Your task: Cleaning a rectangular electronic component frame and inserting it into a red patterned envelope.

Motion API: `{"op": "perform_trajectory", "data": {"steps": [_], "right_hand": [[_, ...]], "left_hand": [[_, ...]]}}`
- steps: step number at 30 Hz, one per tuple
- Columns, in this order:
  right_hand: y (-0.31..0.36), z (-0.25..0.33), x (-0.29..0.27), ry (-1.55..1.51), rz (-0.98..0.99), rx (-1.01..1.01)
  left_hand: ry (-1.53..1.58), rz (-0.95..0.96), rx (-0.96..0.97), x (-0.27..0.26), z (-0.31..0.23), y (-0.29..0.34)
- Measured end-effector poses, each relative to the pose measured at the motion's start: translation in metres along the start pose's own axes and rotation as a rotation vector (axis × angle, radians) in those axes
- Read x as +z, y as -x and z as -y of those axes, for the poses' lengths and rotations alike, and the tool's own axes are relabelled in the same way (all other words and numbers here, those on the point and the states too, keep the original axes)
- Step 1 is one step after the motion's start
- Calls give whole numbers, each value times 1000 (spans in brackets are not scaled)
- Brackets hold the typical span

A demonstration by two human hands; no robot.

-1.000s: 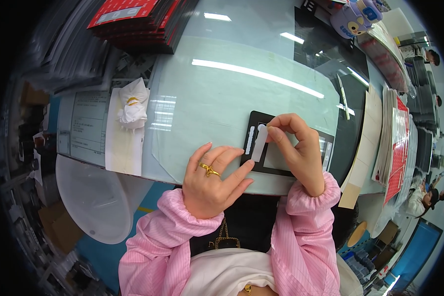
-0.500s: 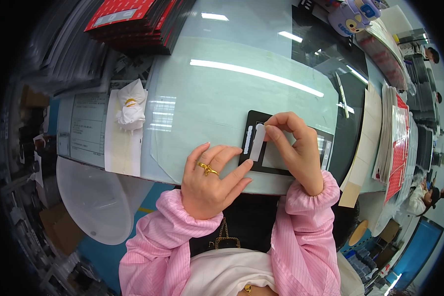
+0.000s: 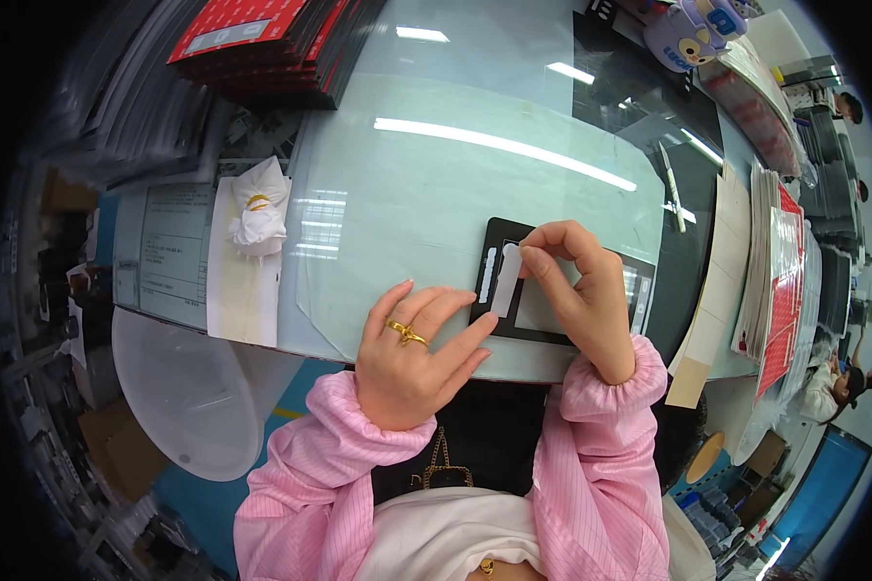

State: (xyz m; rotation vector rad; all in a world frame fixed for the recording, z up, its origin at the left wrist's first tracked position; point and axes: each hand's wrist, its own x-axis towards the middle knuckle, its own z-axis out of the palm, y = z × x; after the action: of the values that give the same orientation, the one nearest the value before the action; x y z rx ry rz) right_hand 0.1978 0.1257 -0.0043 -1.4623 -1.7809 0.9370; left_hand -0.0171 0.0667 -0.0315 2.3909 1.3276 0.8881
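Note:
A flat black panel (image 3: 500, 229) with a pale window lies on the glassy tabletop, partly under my hands. A narrow pale strip (image 3: 506, 281) lies along its left part, beside a column of white cut-outs or marks (image 3: 487, 275). My right hand (image 3: 591, 290) pinches the strip's upper end between thumb and forefinger, covering part of the panel. My left hand (image 3: 419, 344), wearing a gold ring, has its fingers spread; its fingertips rest at the panel's left edge, with one by the strip's lower end. Both arms wear pink striped sleeves.
On the left, a knotted white bundle (image 3: 257, 218) sits on a white board (image 3: 242, 315). Red-and-black packs (image 3: 237, 44) are stacked behind. A white pen-like tool (image 3: 671, 189) lies right, near tan card sheets (image 3: 704, 300). A lilac cartoon container (image 3: 690, 41) stands far right.

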Motion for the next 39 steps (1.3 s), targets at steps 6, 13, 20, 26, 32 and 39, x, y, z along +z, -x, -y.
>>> {"op": "perform_trajectory", "data": {"steps": [6, 13, 20, 26, 32, 39], "right_hand": [[0, 2, 0, -15, -4, 9], [-4, 4, 5, 102, -112, -113], [-7, 2, 9, 218, -154, -163], [-8, 2, 9, 217, -152, -152], [-8, 0, 11, 227, -159, -155], [-8, 1, 11, 234, -164, -150]], "left_hand": [[-12, 32, -7, -3, -2, -3], [-6, 34, -14, -3, -3, -3], [3, 37, -21, -2, -2, -3], [4, 38, -22, -2, -2, -3], [-10, 46, -27, -2, -3, -3], [-9, 56, -37, -3, -3, -4]]}}
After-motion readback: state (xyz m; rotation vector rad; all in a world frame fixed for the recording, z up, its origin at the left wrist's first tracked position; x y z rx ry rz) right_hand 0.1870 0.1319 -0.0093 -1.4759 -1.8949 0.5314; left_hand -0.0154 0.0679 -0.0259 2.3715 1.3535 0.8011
